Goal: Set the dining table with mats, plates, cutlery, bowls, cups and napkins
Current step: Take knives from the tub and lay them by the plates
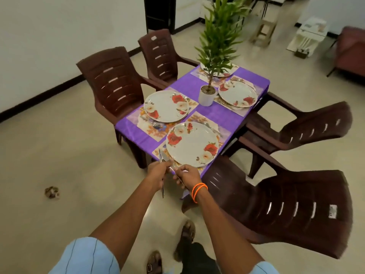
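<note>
The left hand [158, 171] grips a fork [161, 171] beside the nearest floral plate [192, 144]. The right hand [186, 175] has its fingers pinched on another utensil [178, 177] (too blurred to name), at the counter [207, 113] corner.

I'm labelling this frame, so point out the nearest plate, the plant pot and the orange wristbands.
nearest plate [192, 144]: head view, plain white centre.
plant pot [207, 96]: head view, white side wall.
orange wristbands [198, 190]: head view, cords on the right wrist.
</note>
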